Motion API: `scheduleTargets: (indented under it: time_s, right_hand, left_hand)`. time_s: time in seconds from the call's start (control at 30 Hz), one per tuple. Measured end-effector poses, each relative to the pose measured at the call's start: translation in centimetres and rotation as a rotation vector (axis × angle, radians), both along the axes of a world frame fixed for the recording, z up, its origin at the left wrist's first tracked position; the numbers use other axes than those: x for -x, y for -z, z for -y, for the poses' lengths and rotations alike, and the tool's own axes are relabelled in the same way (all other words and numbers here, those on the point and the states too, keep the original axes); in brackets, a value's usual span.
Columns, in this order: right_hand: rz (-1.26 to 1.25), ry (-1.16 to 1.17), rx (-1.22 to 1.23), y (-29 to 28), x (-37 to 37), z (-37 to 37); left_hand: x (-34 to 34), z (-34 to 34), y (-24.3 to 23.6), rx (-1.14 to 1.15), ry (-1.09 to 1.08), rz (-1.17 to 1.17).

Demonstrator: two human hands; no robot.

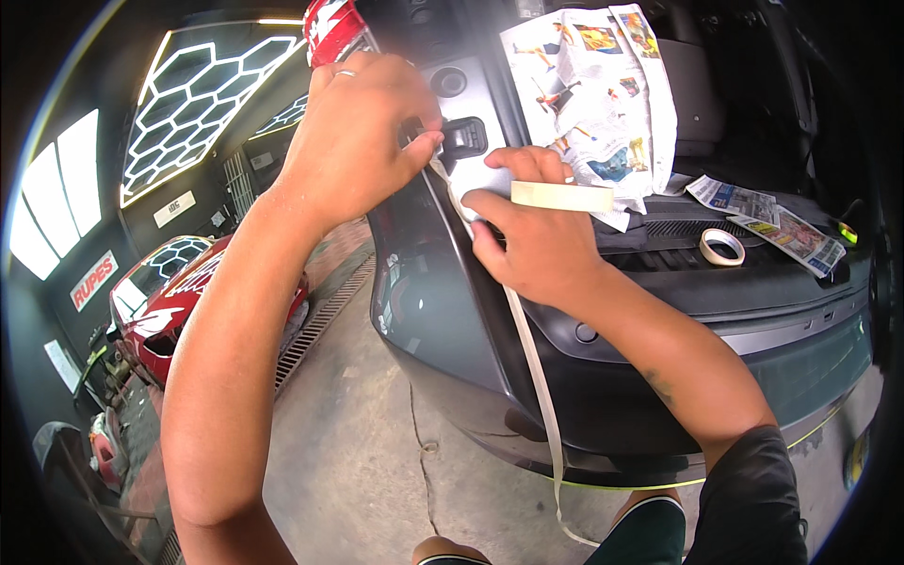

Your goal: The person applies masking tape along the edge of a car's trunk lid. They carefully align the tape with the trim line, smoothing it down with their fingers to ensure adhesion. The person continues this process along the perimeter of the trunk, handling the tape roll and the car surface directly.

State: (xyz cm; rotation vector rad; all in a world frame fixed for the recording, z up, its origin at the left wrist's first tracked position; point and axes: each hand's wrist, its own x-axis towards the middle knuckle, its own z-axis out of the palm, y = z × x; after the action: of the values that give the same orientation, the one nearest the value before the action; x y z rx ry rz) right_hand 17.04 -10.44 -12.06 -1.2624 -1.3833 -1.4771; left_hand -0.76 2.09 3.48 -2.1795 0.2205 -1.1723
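Observation:
My left hand [363, 137] pinches a narrow pale tape strip [524, 334] beside a black latch [464, 137] on the dark grey car body [428, 315] at its open rear. My right hand [537, 245], just below and to the right, is closed with a wide beige masking tape roll [563, 196] lying across its fingers, while its thumb and index finger rest on the bodywork along the strip. The strip runs down over the bumper and trails toward the floor. A crumpled printed paper sheet [589, 80] covers part of the opening right of the latch.
A smaller tape roll [722, 259] and folded newspapers [791, 243] sit on the trunk sill. A red car [165, 330] stands at left, near a floor drain grate [325, 320]. A hexagon light panel [193, 104] hangs above it. My legs show at the bottom, below the bumper.

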Motion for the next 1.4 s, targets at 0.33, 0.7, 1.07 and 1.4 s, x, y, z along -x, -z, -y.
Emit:
scheduleTargets:
  time_s: [0.33, 0.7, 1.07, 1.4]
  right_hand:
    - [0.430, 0.345, 0.087, -2.5, -2.5, 2.1]
    - [0.708, 0.458, 0.254, -7.2, -2.6, 2.4]
    - [0.369, 0.156, 0.392, -5.1, -2.7, 3.7]
    - [0.064, 0.203, 0.276, -0.5, 1.5, 2.6]
  left_hand:
    - [0.9, -1.8, 1.6, -0.048, 0.035, 0.019]
    - [-0.2, -4.0, 2.9, -0.058, 0.102, 0.073]
    - [-0.3, -4.2, 3.3, -0.039, 0.146, 0.090]
    - [-0.4, -3.9, 3.7, -0.024, 0.133, 0.098]
